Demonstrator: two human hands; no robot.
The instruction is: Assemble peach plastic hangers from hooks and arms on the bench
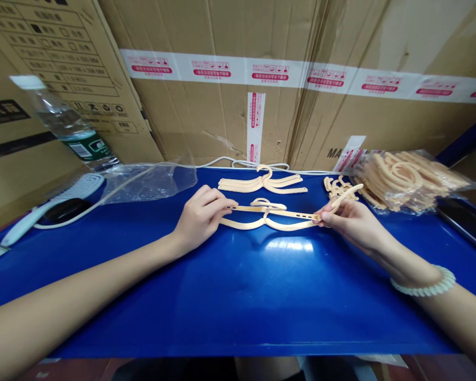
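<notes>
My left hand [201, 216] pinches one end of a beige plastic clothes hanger [287, 212], its fingers closed. At the other end my right hand [355, 221] grips the same hanger, with a curved beige strip [347, 196] rising from its fingers. Small slots show along the held arm. Just below it a second beige hanger [287, 227] spans the gap between my hands; whether it is held or lies on the table I cannot tell. Behind them rests a stack of beige hangers [241, 184], hook toward the back.
Loose beige hooks [337, 186] lie behind my right hand, beside a clear bag of hanger parts [404, 177]. A water bottle [83, 140], a hairbrush [63, 198] and plastic film [154, 180] are at left. Cardboard [206, 116] walls the back of the blue table [238, 296].
</notes>
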